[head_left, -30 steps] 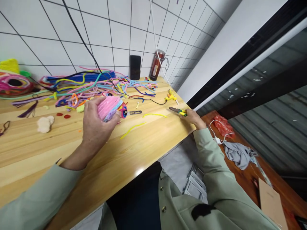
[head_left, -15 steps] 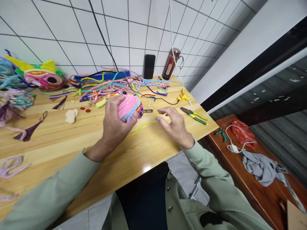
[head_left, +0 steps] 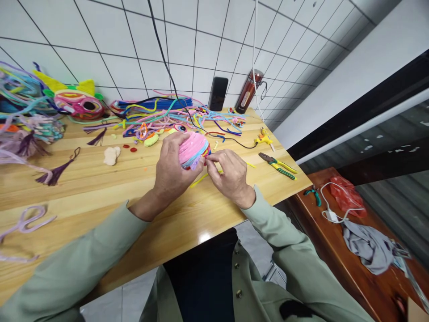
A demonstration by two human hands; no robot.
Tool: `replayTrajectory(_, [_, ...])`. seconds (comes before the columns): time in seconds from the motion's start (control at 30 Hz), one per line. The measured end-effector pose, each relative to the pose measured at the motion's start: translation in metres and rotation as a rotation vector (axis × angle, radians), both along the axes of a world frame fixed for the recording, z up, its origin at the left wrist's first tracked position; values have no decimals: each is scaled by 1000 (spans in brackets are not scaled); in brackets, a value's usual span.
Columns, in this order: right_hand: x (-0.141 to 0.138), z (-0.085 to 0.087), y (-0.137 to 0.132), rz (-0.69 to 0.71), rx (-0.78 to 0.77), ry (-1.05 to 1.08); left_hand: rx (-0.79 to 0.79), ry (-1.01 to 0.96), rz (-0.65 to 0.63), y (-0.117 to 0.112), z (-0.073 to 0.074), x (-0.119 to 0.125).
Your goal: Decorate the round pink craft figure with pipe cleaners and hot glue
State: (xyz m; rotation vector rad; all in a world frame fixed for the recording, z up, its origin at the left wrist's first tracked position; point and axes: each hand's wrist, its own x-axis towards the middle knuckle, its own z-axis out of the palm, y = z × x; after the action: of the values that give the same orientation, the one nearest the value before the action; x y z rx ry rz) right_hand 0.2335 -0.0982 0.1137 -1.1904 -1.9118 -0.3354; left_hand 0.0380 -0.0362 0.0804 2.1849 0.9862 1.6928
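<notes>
My left hand [head_left: 174,174] is wrapped round a pink fuzzy ball [head_left: 191,150] made of pipe cleaners, with blue, purple and red bands on its right side. At that right edge, thumb and forefinger of my right hand [head_left: 229,174] are pinched together, touching or nearly touching the ball. What they hold is hidden by the fingers. Beneath the right hand a yellow pipe cleaner [head_left: 200,180] lies on the wooden table [head_left: 161,243].
Loose pipe cleaners [head_left: 161,117] lie heaped along the wall, near a phone [head_left: 218,94] and a flask [head_left: 249,92]. Pliers [head_left: 277,165] and a yellow glue gun [head_left: 264,137] lie to the right. A decorated pink mask-like head [head_left: 80,103] stands at left.
My right hand has moved left to the ball, and its fingers have closed at the edge where a dark metal loop stuck out. The left hand keeps its hold; the view has shifted slightly.
</notes>
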Motion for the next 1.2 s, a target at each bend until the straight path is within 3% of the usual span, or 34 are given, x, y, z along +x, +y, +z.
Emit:
replayTrajectory(0.07, [1, 5, 0, 37, -73, 140, 1, -5, -15, 0, -1, 0])
replayTrajectory(0.23, [10, 24, 6, 184, -482, 577, -71, 16, -83, -2, 2, -2])
replayTrajectory(0.37, [13, 29, 10, 244, -643, 711, -76, -1, -158, -3, 5, -4])
replayTrajectory(0.47, [9, 23, 9, 186, -577, 626, -97, -2, -163, -3, 5, -4])
replayTrajectory(0.6, [-1, 11, 5, 20, -160, 258, -118, -11, -147, -4, 2, -1])
replayTrajectory(0.67, [-2, 9, 4, 22, -91, 197, -127, -18, -146, -4, 1, 0])
replayTrajectory(0.73, [1, 12, 6, 70, -217, 303, -154, -15, -156, -4, 1, 0])
replayTrajectory(0.83, [12, 22, 11, 192, -577, 641, -235, -3, -186, -6, 4, -1])
replayTrajectory(0.9, [23, 26, 15, 247, -710, 836, -286, 2, -199, -7, 7, -2])
replayTrajectory(1.07, [66, 21, 45, 167, -715, 975, -353, -7, -190, -7, 10, -3])
replayTrajectory(1.2, [121, 20, 97, -147, -644, 912, -411, -29, -181, -5, 8, -4])
